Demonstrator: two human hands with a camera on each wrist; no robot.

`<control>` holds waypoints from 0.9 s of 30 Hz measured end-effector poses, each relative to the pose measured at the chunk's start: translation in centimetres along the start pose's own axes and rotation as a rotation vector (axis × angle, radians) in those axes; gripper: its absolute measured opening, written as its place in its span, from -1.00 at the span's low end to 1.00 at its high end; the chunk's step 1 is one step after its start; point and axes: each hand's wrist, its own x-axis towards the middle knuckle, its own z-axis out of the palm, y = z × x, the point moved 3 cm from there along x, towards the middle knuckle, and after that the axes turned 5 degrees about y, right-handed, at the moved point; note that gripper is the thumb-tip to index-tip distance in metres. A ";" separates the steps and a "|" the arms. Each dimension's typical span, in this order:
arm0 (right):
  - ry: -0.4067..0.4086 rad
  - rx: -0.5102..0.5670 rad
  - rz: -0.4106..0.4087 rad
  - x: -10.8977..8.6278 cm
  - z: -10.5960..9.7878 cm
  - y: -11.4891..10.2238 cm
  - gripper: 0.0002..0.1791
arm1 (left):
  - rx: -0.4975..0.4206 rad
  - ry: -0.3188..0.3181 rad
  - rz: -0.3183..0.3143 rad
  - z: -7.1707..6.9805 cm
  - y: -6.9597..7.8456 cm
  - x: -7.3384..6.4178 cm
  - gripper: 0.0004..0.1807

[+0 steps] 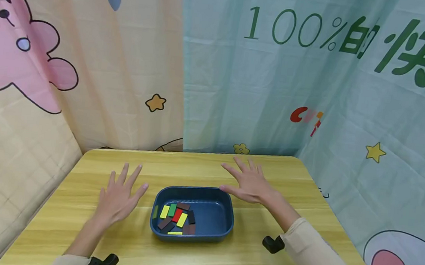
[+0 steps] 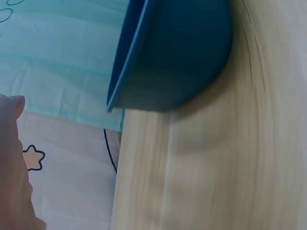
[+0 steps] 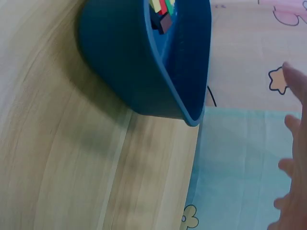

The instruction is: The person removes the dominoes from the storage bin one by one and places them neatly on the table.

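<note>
A dark blue rectangular tub [image 1: 211,237] with rounded corners sits on the table between the two hands. Inside, mostly in its left half, lie several small flat blocks in yellow, green, black and brown, with a red block [image 1: 177,215] among them. To the left of the tub, my left hand [image 1: 115,198] hovers with fingers spread, holding nothing. My right hand [image 1: 250,184] is stretched out by the tub's far right corner, fingers apart and nothing in it. In the right wrist view a few blocks [image 3: 164,23] show over the tub's rim.
The pale wooden table [image 1: 245,261] has rounded far corners. Printed curtains [image 1: 222,77] hang close behind it and along both sides. A small black device [image 1: 103,263] is strapped at the left wrist, and another black device [image 1: 273,244] at the right.
</note>
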 end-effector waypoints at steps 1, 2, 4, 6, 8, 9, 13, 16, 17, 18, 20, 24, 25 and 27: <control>-0.016 0.020 -0.021 0.2 0.1 -0.2 -0.12 | -0.066 -0.014 -0.007 0.2 0.1 -0.3 -0.19; -0.029 0.042 -0.045 0.3 0.1 -0.4 -0.12 | -0.141 -0.032 -0.018 0.6 0.2 -0.5 -0.20; -0.061 0.074 -0.093 0.6 0.3 -0.8 -0.13 | -0.306 -0.076 -0.050 1.3 0.6 -1.1 -0.19; -0.084 0.115 -0.146 0.9 0.6 -1.2 -0.14 | -0.489 -0.127 -0.117 2.1 1.0 -1.9 -0.17; -0.108 0.147 -0.195 1.3 0.9 -1.8 -0.14 | -0.650 -0.165 -0.194 2.9 1.4 -2.9 -0.13; -0.125 0.159 -0.210 1.6 1.0 -2.1 -0.14 | -0.722 -0.181 -0.236 3.3 1.6 -3.3 -0.11; -0.172 0.203 -0.261 2.5 1.6 -3.7 -0.17 | -0.963 -0.185 -0.385 4.9 2.2 -4.8 -0.06; -0.213 0.236 -0.288 3.2 2.3 -4.8 -0.21 | -1.106 -0.154 -0.478 5.9 2.6 -5.6 -0.08; -0.228 0.241 -0.295 3.4 2.6 -5.1 -0.23 | -1.152 -0.144 -0.500 6.2 2.8 -5.8 -0.10; -0.241 0.250 -0.306 3.6 3.0 -5.4 -0.24 | -1.193 -0.136 -0.519 6.5 2.9 -5.9 -0.10; -0.261 0.264 -0.319 4.1 3.7 -5.9 -0.29 | -1.246 -0.123 -0.547 6.9 3.1 -6.1 -0.14; -0.288 0.296 -0.339 4.8 5.2 -6.7 -0.41 | -1.281 -0.093 -0.595 7.5 3.4 -6.3 -0.17; -0.301 0.307 -0.342 4.9 5.6 -6.9 -0.44 | -1.280 -0.086 -0.610 7.5 3.4 -6.4 -0.18; -0.337 0.330 -0.342 5.1 6.4 -7.2 -0.47 | -1.273 -0.076 -0.640 7.6 3.3 -6.6 -0.20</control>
